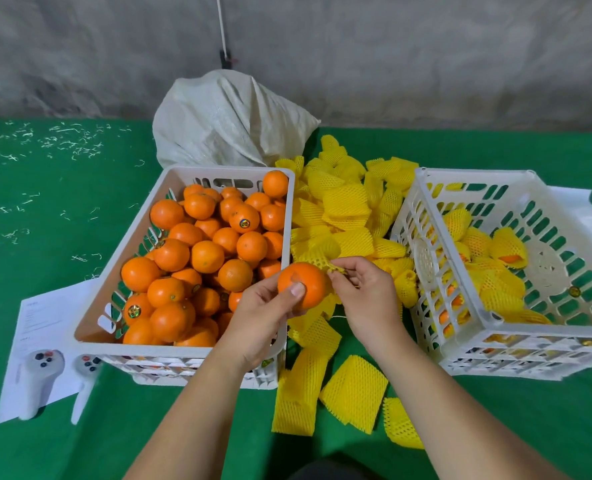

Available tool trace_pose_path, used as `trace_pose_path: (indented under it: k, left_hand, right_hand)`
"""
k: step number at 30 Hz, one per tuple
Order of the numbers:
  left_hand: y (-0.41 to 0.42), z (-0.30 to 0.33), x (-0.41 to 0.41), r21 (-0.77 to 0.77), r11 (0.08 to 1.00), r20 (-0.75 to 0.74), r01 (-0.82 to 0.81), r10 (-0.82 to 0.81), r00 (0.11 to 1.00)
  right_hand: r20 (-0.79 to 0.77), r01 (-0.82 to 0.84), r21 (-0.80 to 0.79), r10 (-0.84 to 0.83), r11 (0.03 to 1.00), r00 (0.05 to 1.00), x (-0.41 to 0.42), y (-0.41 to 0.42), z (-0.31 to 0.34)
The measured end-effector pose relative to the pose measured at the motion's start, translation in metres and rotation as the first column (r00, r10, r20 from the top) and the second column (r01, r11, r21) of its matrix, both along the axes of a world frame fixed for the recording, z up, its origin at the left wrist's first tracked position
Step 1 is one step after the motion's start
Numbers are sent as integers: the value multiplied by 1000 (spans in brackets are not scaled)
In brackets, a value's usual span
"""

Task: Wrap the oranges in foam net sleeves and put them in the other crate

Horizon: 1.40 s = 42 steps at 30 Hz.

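While the left hand (270, 306) cups a bare orange (301, 284) from below, thumb pressed on its front and fingers curled behind, the right hand (360, 289) pinches the edge of a yellow foam net sleeve (322, 256) just beside the fruit's upper right. The sleeve's mouth looks barely started over the orange, so I judge the step to be the pulling-on itself. To do it well, the right hand should stretch the mouth wide before drawing it down, and the left should turn the fruit so the net spreads evenly rather than bunching on one side; tugging at one strand could tear the mesh.

That orange is round, smooth and glossy, held above the gap between the two crates. At the bench's left, the full crate (90, 327) is heaped with bare oranges, some with small round stickers. Loose sleeves (346, 209) lie in a pile along the middle. Toward the right edge, the other crate (467, 271) holds a shallow layer of wrapped oranges (502, 247).
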State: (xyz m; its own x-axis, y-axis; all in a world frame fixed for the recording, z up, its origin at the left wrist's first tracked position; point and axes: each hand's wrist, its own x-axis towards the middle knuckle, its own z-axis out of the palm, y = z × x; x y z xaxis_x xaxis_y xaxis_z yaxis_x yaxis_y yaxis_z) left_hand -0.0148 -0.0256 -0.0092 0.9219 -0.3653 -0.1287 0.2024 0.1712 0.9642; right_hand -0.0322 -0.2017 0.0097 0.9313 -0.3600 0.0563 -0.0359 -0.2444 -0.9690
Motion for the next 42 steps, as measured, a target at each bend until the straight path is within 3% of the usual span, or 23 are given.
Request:
trace_pose_path:
  k: [4, 9, 14, 17, 21, 24, 28, 31, 34, 38, 40, 42]
  left_hand:
    - [-5, -6, -2, -8, 991, 76, -130, 130, 989]
    - [-7, -7, -3, -43, 975, 131, -218, 222, 966]
    - [0, -11, 1, -117, 993, 48, -8, 14, 999]
    - [2, -14, 0, -12, 999, 149, 44, -42, 988]
    - [-8, -17, -6, 18, 994, 242, -106, 99, 965]
    - [-10, -20, -5, 8, 974, 264, -228, 217, 940]
    - [-12, -20, -5, 34, 961, 212, -276, 263, 941]
    - [-8, -17, -5, -21, 991, 152, -134, 136, 979]
    - [-4, -14, -10, -11, 1000, 250, -24, 26, 968]
    - [-10, -11, -10, 34, 987, 279, -156, 141, 950]
    - [-10, -14, -8, 34, 971, 294, -235, 215, 931]
    - [-9, -17, -8, 44, 964, 328, -262, 234, 915]
  right_hand:
    - [77, -52, -114, 61, 992, 995, -17, 4, 4]
    - [234, -130, -402, 239, 906, 942, -40, 23, 1]
    - [250, -78, -485, 224, 871, 942, -30, 23, 4]
    - [252, -52, -519, 210, 853, 945, -24, 18, 10]
    - [262, -32, -561, 215, 827, 941, -21, 5, 18]
    - [272, -68, -646, 312, 760, 910, -32, 11, 14]
    - [220, -73, -598, 251, 799, 943, -39, 22, 6]
    - [250, -78, -511, 235, 856, 939, -34, 15, 8]
    - [296, -27, -562, 232, 827, 927, -29, 9, 11]
    - [398, 66, -581, 213, 811, 892, -29, 8, 13]
    - [394, -1, -606, 301, 795, 869, -38, 16, 8]
    - [296, -104, -509, 287, 855, 911, -47, 22, 5]
